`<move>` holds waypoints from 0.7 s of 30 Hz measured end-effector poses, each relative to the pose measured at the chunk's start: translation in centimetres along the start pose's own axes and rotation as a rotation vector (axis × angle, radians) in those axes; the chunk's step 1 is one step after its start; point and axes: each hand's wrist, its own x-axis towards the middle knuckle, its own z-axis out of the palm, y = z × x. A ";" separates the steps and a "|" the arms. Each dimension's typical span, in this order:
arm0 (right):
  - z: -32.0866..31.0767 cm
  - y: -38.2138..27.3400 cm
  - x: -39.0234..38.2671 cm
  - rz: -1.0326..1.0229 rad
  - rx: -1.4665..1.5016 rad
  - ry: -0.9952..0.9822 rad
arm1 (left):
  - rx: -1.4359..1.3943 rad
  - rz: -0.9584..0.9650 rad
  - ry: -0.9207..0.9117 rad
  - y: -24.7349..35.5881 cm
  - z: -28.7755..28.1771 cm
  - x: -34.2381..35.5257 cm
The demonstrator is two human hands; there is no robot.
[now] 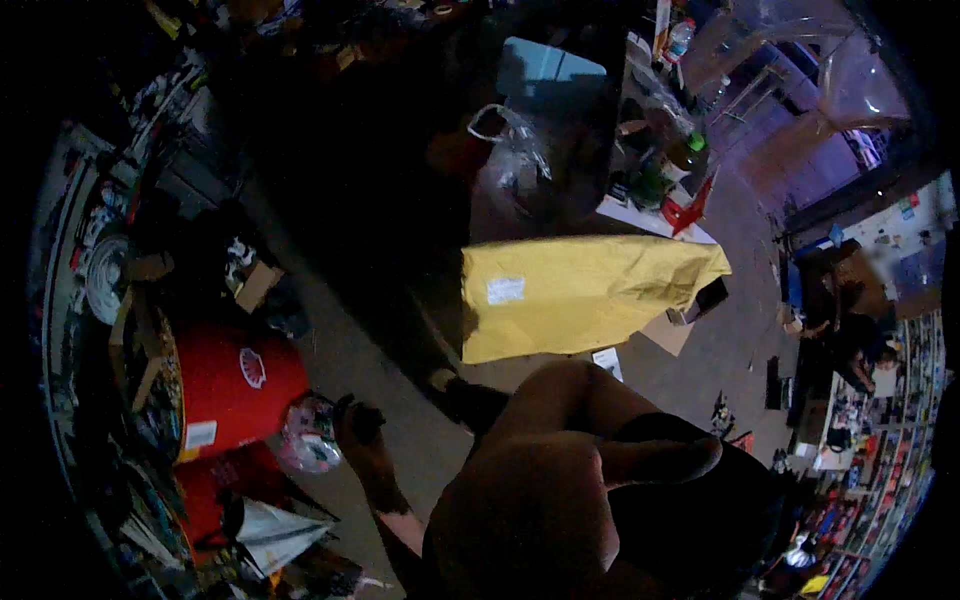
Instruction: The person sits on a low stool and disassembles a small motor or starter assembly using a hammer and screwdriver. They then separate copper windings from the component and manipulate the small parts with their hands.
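So I'm standing here in this super dim, cluttered workshop, using the red drum [225, 350] as my landmark. The person's left hand [362, 428] is just right of it, up against a clear plastic container [312, 452] that sits between hand and drum. Too dark to tell if those fingers are wrapped around it or only next to it. Right hand? Can't pick it out in the shadows, so no clue about its grip.

Progress, my guess: reaching the container looks done, or nearly. It's outside the drum, by its right side, and whatever handling it needs looks unfinished. A big yellow sack [570, 300] lies farther right of the drum, with neither hand visibly on it.

Labels: the drum has a pale emblem [252, 368] and a small white label [200, 440] lower down. The sack has a white sticker [505, 290], print way too tiny to read. Can't make out any writing on the container either.
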 end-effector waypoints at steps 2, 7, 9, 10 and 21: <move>-1.1 2.9 3.1 -0.063 0.085 -0.036 | -0.297 -0.186 -0.048 -3.1 1.2 3.3; -4.0 9.0 12.8 -0.327 0.343 -0.204 | -0.242 -0.156 -0.041 -4.9 4.3 15.3; -5.9 11.3 17.2 -0.451 0.459 -0.283 | 0.117 0.187 -0.130 -6.4 5.5 20.8; -7.4 11.9 19.3 -0.512 0.482 -0.314 | 0.099 0.187 -0.164 -6.1 6.5 24.4; -24.9 21.0 30.8 0.799 0.173 0.753 | -1.078 -1.035 -0.175 -18.1 6.9 49.0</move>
